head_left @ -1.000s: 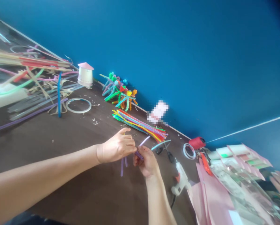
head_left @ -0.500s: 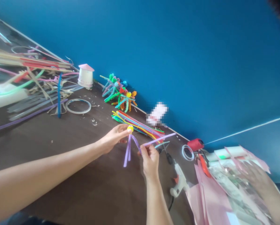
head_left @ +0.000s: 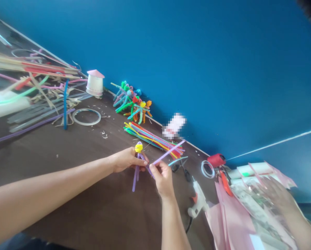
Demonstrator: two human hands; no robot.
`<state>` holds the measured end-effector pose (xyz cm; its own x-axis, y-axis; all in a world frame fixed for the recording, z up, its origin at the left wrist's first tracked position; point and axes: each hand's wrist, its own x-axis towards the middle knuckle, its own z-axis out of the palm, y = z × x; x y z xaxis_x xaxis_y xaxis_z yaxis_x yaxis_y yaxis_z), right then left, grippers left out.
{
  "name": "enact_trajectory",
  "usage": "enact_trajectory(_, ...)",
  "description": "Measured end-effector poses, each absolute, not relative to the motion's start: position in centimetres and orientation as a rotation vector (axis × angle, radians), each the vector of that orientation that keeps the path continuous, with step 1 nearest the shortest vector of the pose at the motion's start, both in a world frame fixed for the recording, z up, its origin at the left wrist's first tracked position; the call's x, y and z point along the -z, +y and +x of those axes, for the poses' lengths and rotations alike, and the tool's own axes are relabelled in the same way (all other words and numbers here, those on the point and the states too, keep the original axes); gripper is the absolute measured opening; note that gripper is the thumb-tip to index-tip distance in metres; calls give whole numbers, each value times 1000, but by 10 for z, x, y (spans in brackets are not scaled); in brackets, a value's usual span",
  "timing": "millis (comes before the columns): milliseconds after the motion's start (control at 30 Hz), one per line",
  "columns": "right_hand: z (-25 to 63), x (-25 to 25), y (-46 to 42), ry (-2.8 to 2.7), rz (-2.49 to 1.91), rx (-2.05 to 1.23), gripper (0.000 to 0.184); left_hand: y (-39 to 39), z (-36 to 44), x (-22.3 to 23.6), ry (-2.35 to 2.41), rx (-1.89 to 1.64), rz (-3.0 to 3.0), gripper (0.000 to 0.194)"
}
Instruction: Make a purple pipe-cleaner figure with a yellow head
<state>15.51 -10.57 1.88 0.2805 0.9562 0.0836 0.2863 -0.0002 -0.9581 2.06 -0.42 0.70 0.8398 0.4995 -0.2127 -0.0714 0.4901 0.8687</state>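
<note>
Between my two hands is a purple pipe-cleaner figure [head_left: 139, 148] with a yellow wound head. My left hand [head_left: 128, 159] is closed on it, thumb and fingers pinching a purple limb just below the head. Two straight purple strands hang beneath. My right hand [head_left: 162, 177] pinches the same limb further along, and a loose purple pipe cleaner end [head_left: 171, 152] sticks out up and to the right from its fingers. Beyond my hands lies a bundle of coloured pipe cleaners [head_left: 152, 138]. Finished-looking pipe-cleaner figures [head_left: 134, 102] stand against the wall behind it.
Scissors [head_left: 181, 166] and a white glue gun [head_left: 199, 199] lie right of my right hand. A red thread spool [head_left: 216, 160] and pink sheets [head_left: 233, 222] are further right, near another person's hand [head_left: 277, 194]. Left are a clear ring [head_left: 86, 117], strips and a small pink-roofed cup [head_left: 95, 83].
My left hand has moved from the yellow head down to the purple limb, close to my right hand. The figure has dropped slightly left, and the loose end points more steeply upward.
</note>
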Motion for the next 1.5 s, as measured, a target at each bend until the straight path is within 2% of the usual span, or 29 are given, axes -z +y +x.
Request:
enact_trajectory(233,155,-13,-103,-962,-1358,-992,14,-6,19,-5,394,-337,1063,19)
enact_trajectory(467,156,-12,-104,-710,-1117,-1324,22,-8,17,-7,240,-319,1005,15)
enact_trajectory(633,147,-13,-103,-658,-1053,-1357,25,-10,19,-6,164,-350,826,18)
enact_trajectory(767,141,-7,-99,-651,-1070,-1183,19,-10,22,-5,217,-466,765,20)
enact_trajectory(933,136,-1,-96,-843,-1363,-776,13,-10,27,-3,367,-644,804,19)
enact_trajectory(1100,133,-5,-100,-1221,-1621,-447,20,-12,30,-6,590,-838,1017,18)
enact_trajectory(1233,135,-10,-104,-1537,-1705,-171,25,-9,29,-4,757,-931,1401,10)
enact_trajectory(1500,143,-20,-109,-1673,-1806,-39,20,-4,26,0,777,-863,1762,4)
